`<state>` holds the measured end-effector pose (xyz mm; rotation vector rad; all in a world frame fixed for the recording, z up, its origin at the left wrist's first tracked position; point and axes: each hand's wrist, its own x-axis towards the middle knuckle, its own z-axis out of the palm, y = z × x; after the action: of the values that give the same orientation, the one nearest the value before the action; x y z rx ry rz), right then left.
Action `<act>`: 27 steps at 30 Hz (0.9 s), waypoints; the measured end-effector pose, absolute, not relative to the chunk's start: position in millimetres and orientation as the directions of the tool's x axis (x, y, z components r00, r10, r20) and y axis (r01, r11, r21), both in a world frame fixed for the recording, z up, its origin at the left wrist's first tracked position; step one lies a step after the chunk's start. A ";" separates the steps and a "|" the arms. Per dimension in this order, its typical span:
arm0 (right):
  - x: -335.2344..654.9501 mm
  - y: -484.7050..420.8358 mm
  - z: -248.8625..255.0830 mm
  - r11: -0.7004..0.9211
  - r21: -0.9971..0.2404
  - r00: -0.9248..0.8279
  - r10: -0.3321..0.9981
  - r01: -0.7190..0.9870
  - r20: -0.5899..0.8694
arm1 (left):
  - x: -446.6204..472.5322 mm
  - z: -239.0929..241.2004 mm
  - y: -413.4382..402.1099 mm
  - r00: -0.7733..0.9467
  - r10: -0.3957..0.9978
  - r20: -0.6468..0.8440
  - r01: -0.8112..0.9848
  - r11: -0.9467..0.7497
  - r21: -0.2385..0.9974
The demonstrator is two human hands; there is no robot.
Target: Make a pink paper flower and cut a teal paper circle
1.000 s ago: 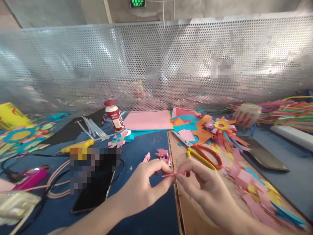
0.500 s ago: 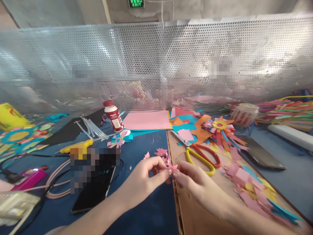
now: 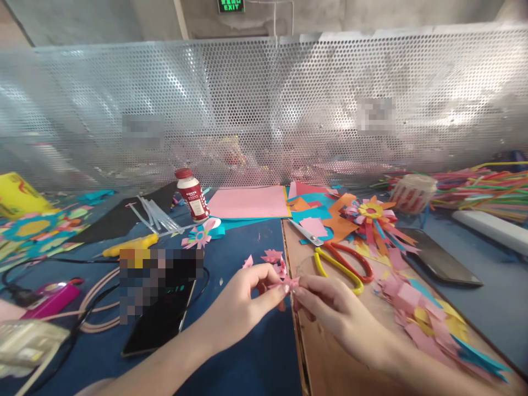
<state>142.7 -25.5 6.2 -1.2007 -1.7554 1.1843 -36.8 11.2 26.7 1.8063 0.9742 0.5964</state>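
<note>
My left hand (image 3: 243, 308) and my right hand (image 3: 334, 313) meet at the table's middle, both pinching one small pink paper piece (image 3: 289, 284) between fingertips. Just beyond the fingers lie more small pink paper cut-outs (image 3: 273, 257) on the blue table top. Scissors with red and yellow handles (image 3: 338, 263) rest on the brown board (image 3: 330, 363) right of my hands. A layered paper flower (image 3: 373, 217) lies further back on the right.
A phone (image 3: 154, 324) and cables lie at the left, with a yellow glue gun (image 3: 130, 246), glue sticks (image 3: 154, 215) and a small bottle (image 3: 192, 195). Pink paper sheets (image 3: 247, 202) lie at the back. Another phone (image 3: 439, 257) and paper scraps (image 3: 429, 319) are right. A perforated metal screen (image 3: 264, 110) closes the far edge.
Both hands shifted slightly away and up the table with the pink paper piece still pinched between them; the fingers have worked it closer together.
</note>
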 end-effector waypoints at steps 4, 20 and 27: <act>140.3 -27.0 8.2 0.188 -0.927 -0.325 0.943 0.326 0.077 | -36.0 27.1 10.4 0.569 0.822 -0.021 0.360 -0.226 0.905; 145.0 -23.1 12.5 0.279 -0.832 -0.420 0.906 0.479 0.062 | -39.8 24.3 20.5 0.620 0.774 -0.128 0.360 -0.135 0.923; 148.5 -19.8 15.5 0.232 -0.859 -0.377 0.925 0.457 0.049 | -40.5 27.3 22.5 0.587 0.791 -0.175 0.343 -0.046 0.938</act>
<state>148.5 -19.8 15.5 -1.2637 -1.9379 1.0613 -40.5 22.5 27.3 1.6396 0.9623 0.4741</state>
